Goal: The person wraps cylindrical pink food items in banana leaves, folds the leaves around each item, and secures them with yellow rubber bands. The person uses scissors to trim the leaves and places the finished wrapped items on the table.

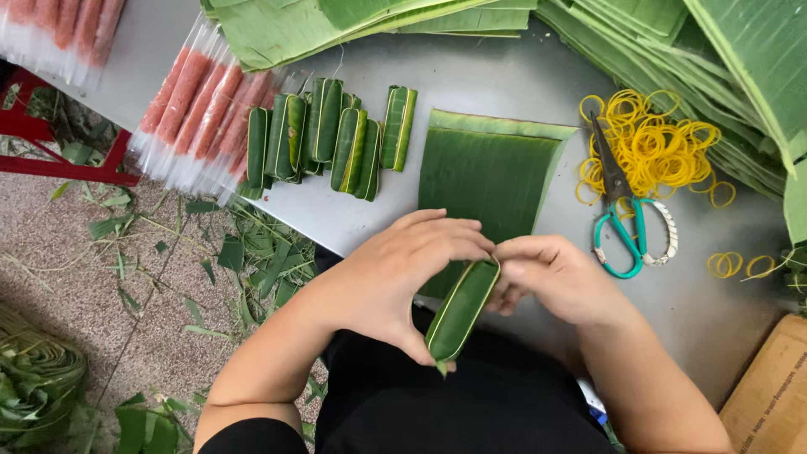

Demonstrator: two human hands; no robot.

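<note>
Left hand (395,273) and right hand (551,277) both pinched a narrow green leaf-wrapped roll (461,309) | roll held at the near edge of the grey metal worktop (471,80) | flat green leaf sheet (487,168) just beyond roll | teal-handled scissors (622,210) right of sheet.

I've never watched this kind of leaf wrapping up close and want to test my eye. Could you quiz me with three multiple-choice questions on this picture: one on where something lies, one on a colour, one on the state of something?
1. Where do the scissors lie?
A. on the floor
B. beside the yellow rubber bands
C. on the wrapped rolls

2. What colour are the scissor handles?
A. teal
B. red
C. black

3. How is the leaf roll held?
A. lying loose on the table
B. in the left hand alone
C. between both hands, the right hand at its upper end

Answers: 1 B, the blades overlap the band pile; 2 A, both loops are teal; 3 C, fingers of both hands touch it.
</note>
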